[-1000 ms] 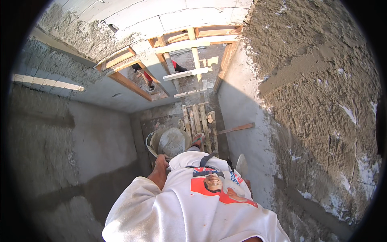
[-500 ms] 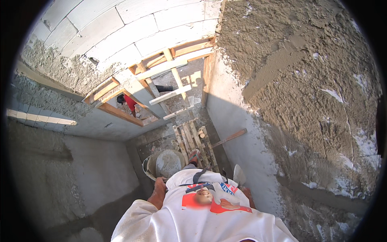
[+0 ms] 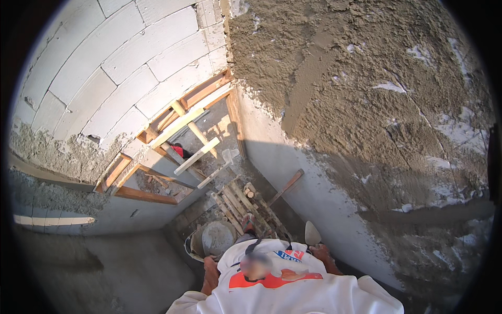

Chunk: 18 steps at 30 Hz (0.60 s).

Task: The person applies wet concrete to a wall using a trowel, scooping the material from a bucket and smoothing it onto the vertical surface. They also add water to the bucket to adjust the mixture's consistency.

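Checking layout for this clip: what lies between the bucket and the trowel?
In the head view, the person's foot and part of the wooden slats show between the bucket and the trowel.

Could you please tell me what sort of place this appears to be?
It is most likely a building under construction: one wall shows bare pale blocks, another is coated in rough mortar, and the person's right hand holds a trowel.

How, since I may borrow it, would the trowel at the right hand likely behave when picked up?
The trowel is probably stiff: its blade juts from the right hand without sagging. It seems likely light, as the blade looks small. The flat, tapered blade makes rolling unlikely.
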Tool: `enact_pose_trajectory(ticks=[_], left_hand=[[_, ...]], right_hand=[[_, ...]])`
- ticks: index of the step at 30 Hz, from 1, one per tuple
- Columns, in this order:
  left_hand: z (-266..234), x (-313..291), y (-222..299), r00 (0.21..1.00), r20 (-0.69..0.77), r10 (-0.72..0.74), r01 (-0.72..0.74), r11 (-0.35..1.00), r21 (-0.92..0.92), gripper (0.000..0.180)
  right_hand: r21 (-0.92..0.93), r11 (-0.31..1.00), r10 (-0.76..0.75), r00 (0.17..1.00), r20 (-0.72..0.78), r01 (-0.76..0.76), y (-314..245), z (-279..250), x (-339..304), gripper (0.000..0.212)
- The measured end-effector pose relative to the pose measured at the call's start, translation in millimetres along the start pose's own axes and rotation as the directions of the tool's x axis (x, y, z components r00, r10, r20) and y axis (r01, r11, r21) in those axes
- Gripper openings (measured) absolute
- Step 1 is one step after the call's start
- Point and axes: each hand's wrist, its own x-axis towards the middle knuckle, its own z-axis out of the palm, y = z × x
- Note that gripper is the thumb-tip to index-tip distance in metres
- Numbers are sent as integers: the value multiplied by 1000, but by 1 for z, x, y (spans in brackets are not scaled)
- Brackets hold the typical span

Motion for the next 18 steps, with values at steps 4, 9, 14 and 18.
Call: enact_pose_trajectory(ticks=[4,9,14,18], left_hand=[[-11,49,-13,910,19,-413,279,580,-766,22],[20,33,28,915,-261,-308,50,728,-684,20],[56,-24,97,921,-345,-182,-32,846,-532,21],[91,-63,149,949,-315,-13,-82,955,-285,21]], right_hand=[[282,958,72,994,-83,-46,-7,-18,-4,34],[375,927,36,993,-117,10,-64,-70,-11,32],[173,984,-48,997,54,38,-190,-172,-20,45],[16,936,-351,935,-52,353,-223,-172,13,39]])
